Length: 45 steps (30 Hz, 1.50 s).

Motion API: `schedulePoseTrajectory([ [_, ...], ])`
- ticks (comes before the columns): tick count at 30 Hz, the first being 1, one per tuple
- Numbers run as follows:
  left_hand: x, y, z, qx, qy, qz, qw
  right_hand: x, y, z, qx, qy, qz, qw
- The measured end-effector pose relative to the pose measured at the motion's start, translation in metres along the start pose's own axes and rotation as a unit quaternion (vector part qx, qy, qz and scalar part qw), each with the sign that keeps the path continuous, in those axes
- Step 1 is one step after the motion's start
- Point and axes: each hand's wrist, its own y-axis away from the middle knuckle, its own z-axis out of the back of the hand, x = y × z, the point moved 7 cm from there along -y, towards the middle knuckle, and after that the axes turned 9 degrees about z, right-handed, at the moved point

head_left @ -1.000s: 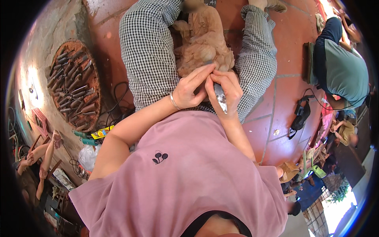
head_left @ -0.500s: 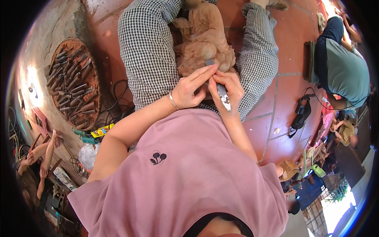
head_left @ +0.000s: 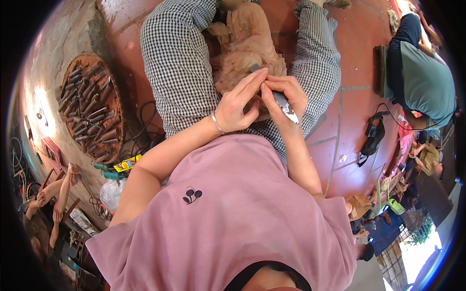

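Note:
A brown wooden carving (head_left: 249, 36) with a robed shape and rounded lower folds sits between my knees. My right hand (head_left: 288, 97) is closed around a carving chisel (head_left: 280, 100), whose handle end looks silvery and flaked. The flat grey blade shows past my fingertips, over the lower part of the carving. My left hand (head_left: 240, 104), a bracelet at its wrist, presses its straight, joined fingers on the chisel near the blade. Its thumb is bent below. Those fingers hide the middle of the tool, and I cannot tell whether the edge touches the wood.
At left, a round basket (head_left: 120, 140) holds many wood-handled chisels. Near it lie a yellow packet (head_left: 127, 163), a white plastic bag (head_left: 111, 193) and dark cables. A black bag (head_left: 373, 138) rests on the red tile floor (head_left: 335, 160) at right. Other people sit at both sides.
My right hand has shifted slightly right and turned, swinging the chisel's handle end up and to the right. The blade and the carving sit a little further left and higher.

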Motion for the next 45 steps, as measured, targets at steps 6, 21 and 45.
schedulePoseTrajectory([
  [6, 0.001, -0.001, -0.004, 0.035, -0.024, -0.015, 0.999, -0.014, 0.004, 0.009, 0.037, -0.025, -0.044, 0.998],
  [21, 0.000, -0.002, -0.010, 0.065, -0.024, 0.026, 0.997, -0.042, 0.018, 0.011, 0.005, -0.099, -0.145, 0.984],
  [45, 0.006, 0.007, -0.023, 0.037, -0.161, -0.184, 0.969, -0.041, -0.004, -0.011, -0.047, 0.006, -0.115, 0.992],
])
